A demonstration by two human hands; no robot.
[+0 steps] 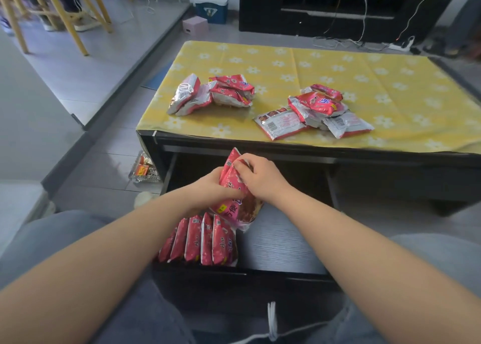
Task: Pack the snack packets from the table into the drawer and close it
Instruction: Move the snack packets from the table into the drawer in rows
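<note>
Both hands hold red snack packets (235, 195) over the open black drawer (281, 242). My left hand (212, 189) grips them from the left side. My right hand (260, 176) pinches their top edge. Several red packets (203, 241) stand upright in a row at the drawer's front left. On the yellow flowered tablecloth (364, 70) lie two loose piles of packets, one at the left (210, 94) and one at the right (315, 110).
A clear plastic tray of sweets (143, 168) lies on the floor left of the table. A black TV cabinet (338, 10) with cables stands behind. Wooden chair legs (65, 18) rise at the far left. My knees flank the drawer front.
</note>
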